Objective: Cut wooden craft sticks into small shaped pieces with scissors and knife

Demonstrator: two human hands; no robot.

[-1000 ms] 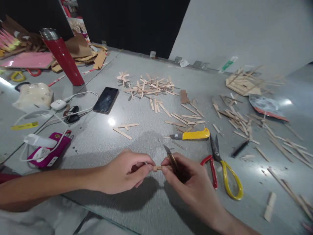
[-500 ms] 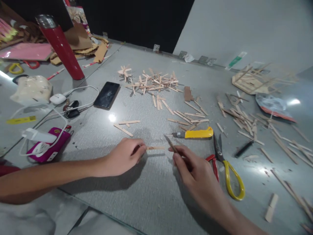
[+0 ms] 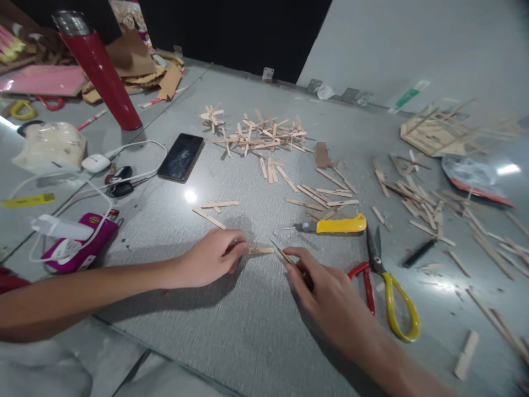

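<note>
My left hand (image 3: 215, 258) pinches one end of a short flat wooden stick (image 3: 261, 251) just above the grey tabletop. Dark marks show on the stick near my fingertips. In my right hand (image 3: 318, 281) is a slim pointed tool (image 3: 281, 252), its kind too small to make out. The tool's tip is close to the stick's free end; whether they touch I cannot tell. Beyond that hand lies a yellow-handled utility knife (image 3: 339, 224). Scissors (image 3: 382, 275) with one red and one yellow handle lie right of it, blades pointing away.
Wooden stick pieces (image 3: 264, 135) lie heaped at the back, with more scattered rightward. A phone (image 3: 181, 157), red flask (image 3: 99, 77), purple power strip (image 3: 82, 242) and white cables occupy the left. At the far right are a wooden stick frame (image 3: 433, 135) and a plastic bag (image 3: 473, 176).
The pointed tool has shifted left, and its tip is now nearer the stick's free end. My left hand keeps its pinch on the stick. The view has shifted slightly.
</note>
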